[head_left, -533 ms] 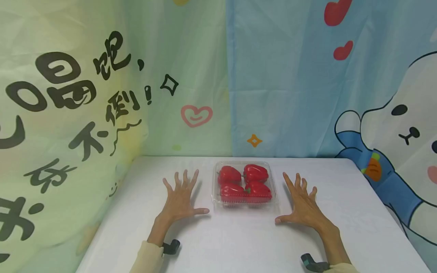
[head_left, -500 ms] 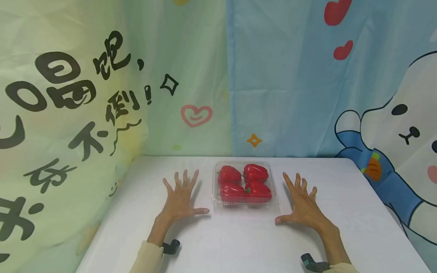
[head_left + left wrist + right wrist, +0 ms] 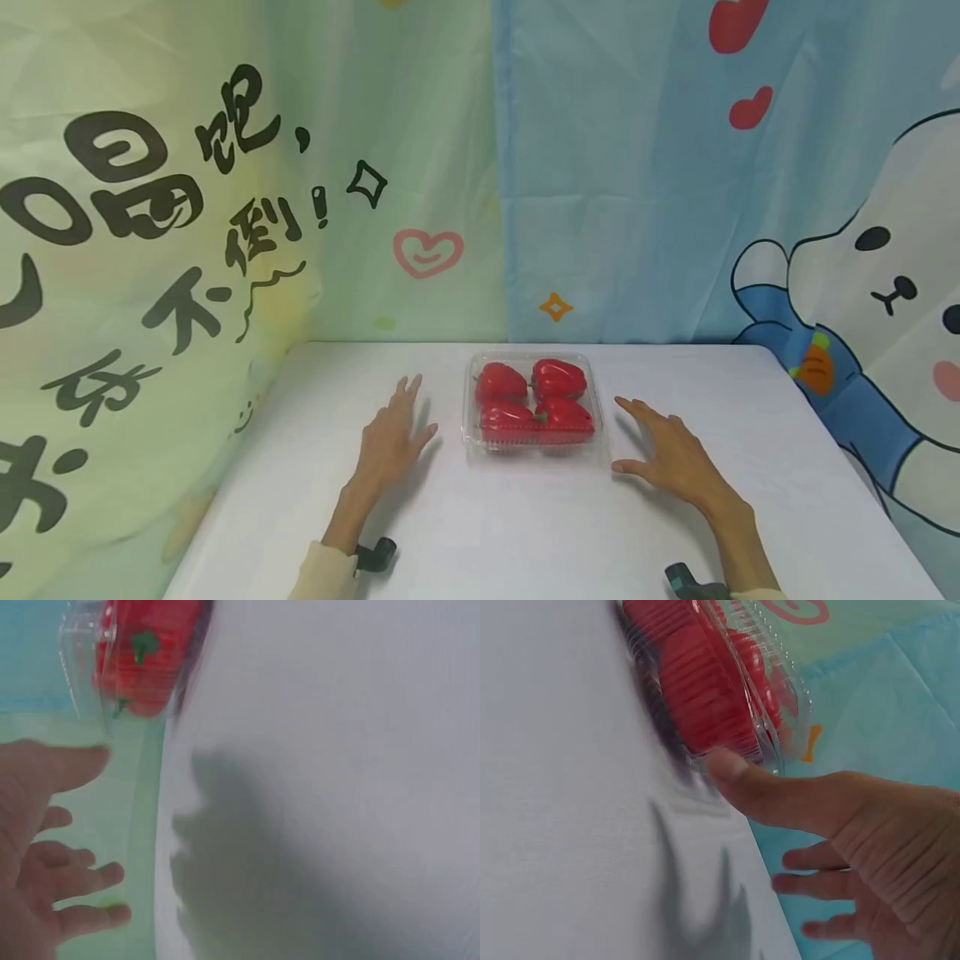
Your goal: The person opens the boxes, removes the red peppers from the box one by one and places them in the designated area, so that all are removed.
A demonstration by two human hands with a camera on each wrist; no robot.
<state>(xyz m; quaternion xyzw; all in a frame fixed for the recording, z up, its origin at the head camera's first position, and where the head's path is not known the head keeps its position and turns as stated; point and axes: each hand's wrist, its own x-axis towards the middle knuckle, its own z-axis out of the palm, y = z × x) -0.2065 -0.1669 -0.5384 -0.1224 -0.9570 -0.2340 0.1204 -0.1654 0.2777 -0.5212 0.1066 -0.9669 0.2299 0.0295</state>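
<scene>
In the head view, a clear plastic box [image 3: 529,444] with red bell peppers [image 3: 558,379] inside stands on the table's far half. My left hand [image 3: 386,446] hovers to the left of it, apart from the box, fingers loosely extended and thumb out. To the box's right hovers my right hand [image 3: 671,458], thumb and fingers spread, also holding nothing. The left wrist view shows the left hand's thumb and fingers near the box's end, where green stems show on the peppers. In the right wrist view, the right thumb overlaps the box's lower corner; contact cannot be told there.
The white table [image 3: 517,533] reaches back to a printed curtain [image 3: 592,167] with lettering, hearts and a cartoon bear. A dark wrist camera [image 3: 377,555] is strapped at the left wrist, and another dark camera [image 3: 693,583] at the right.
Both hands have turned and their spread fingers have drawn closer together. The left hand has shifted slightly left. The whole view has moved slightly; the box stays in place.
</scene>
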